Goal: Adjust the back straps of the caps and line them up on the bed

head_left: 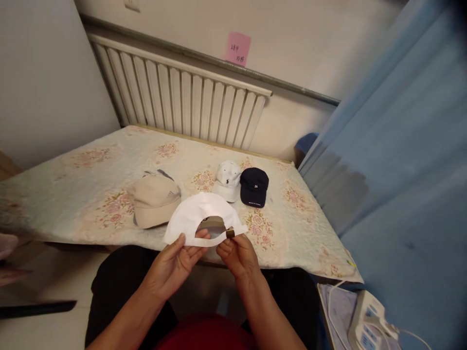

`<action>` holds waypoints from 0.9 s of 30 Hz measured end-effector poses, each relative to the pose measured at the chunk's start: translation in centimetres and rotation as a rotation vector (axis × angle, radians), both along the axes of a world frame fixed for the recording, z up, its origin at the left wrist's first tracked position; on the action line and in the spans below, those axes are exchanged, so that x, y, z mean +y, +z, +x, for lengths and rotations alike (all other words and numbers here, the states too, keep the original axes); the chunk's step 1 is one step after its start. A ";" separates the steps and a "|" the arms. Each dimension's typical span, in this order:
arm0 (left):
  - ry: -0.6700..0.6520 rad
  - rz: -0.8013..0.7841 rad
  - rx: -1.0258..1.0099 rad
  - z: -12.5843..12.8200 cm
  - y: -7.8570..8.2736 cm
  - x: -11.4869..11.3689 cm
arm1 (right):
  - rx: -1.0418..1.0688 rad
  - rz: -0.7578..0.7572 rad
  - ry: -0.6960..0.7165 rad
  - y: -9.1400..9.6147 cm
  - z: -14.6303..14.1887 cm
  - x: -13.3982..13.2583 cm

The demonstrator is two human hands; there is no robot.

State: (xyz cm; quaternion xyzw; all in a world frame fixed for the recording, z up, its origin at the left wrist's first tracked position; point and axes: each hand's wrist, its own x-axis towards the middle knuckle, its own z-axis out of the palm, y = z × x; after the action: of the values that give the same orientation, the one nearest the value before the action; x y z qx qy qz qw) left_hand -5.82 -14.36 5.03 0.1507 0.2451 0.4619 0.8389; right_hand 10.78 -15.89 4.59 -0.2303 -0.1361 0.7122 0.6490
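I hold a white cap with its back facing me, just above the near edge of the table. My left hand pinches the back strap from below on the left. My right hand grips the strap's small brown buckle on the right. Three more caps lie on the table beyond it: a beige one to the left, a white patterned one and a dark navy one side by side behind.
The table wears a floral cloth and stands against a white radiator. A pink note is stuck on the wall. A blue curtain fills the right side. A white power strip lies at lower right.
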 end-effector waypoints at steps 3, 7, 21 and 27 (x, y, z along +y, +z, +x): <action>-0.001 -0.006 -0.002 -0.2 0.1 -0.1 | -0.003 -0.002 -0.004 -0.1 0.0 0.0; 0.029 -0.006 -0.017 -0.4 0.0 -0.1 | -0.006 0.010 0.001 0.0 0.0 0.0; 0.064 0.393 0.312 2.9 -1.4 -2.1 | -0.034 0.000 0.013 0.5 -1.0 -0.2; 0.205 0.331 0.337 3.8 -0.6 -2.0 | -0.045 0.013 0.035 0.6 -1.3 -0.3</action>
State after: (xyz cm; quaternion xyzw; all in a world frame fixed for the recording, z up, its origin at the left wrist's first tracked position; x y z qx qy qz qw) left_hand -1.99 -16.31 4.48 0.3352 0.3166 0.5469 0.6988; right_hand 9.43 -16.24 5.14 -0.2396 -0.1593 0.7171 0.6348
